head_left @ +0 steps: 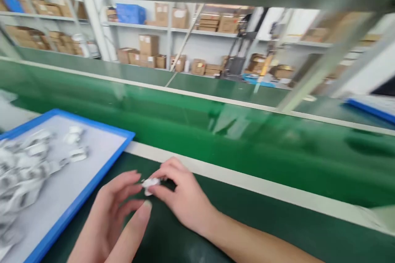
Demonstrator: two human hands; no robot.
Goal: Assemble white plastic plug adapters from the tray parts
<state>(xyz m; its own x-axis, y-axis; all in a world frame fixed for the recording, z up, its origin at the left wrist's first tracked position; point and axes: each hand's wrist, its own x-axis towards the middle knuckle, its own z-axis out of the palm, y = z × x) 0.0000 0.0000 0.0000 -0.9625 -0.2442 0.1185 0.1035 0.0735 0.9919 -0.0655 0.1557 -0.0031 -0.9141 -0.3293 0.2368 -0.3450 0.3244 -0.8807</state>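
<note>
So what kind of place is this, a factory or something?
Most likely a factory assembly line: a green conveyor belt runs past the bench, a blue tray holds small white parts, and shelves of cardboard boxes line the back wall.

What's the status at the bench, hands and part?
Left hand and right hand both pinch one small white part over the dark green mat. Blue-rimmed tray of white parts at left. Frame blurred; nothing between the hands.

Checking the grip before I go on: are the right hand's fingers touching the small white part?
Touching. The head view shows the right hand with its fingers pinching the small white part.
</note>
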